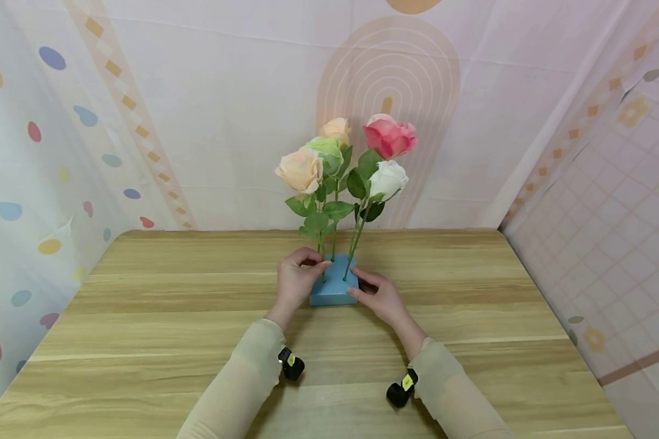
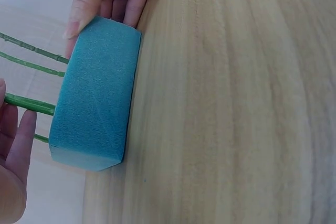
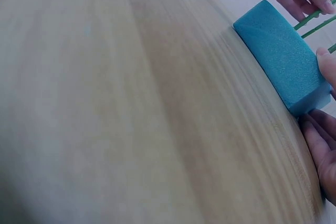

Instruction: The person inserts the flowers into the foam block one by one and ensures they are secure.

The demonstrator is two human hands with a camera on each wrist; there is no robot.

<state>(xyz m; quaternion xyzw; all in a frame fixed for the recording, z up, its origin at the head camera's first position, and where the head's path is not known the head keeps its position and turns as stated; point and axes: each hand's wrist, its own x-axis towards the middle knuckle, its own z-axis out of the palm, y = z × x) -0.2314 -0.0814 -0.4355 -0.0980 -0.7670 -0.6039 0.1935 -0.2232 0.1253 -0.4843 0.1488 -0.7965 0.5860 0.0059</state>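
A blue foam block point(image 2: 97, 87) sits on the table with several artificial roses standing in it. My left hand point(image 1: 296, 280) pinches a green stem point(image 2: 31, 104) just above the block's left side. My right hand point(image 1: 381, 297) grips the block's right end, its thumb on the front top edge and its fingers along the side. Above the left hand are a front peach rose point(image 1: 301, 171), a green rose point(image 1: 327, 153) and a rear peach rose point(image 1: 336, 130). A pink rose point(image 1: 390, 135) and a white rose point(image 1: 388, 180) lean to the right. Leaves hide parts of the stems.
The wooden table point(image 1: 170, 317) reaches back to a patterned curtain point(image 1: 241, 122), which hangs close behind the flowers. More patterned cloth point(image 1: 626, 231) hangs along the right side. A black wrist camera point(image 1: 292, 364) is strapped to the left sleeve, another point(image 1: 401, 390) to the right.
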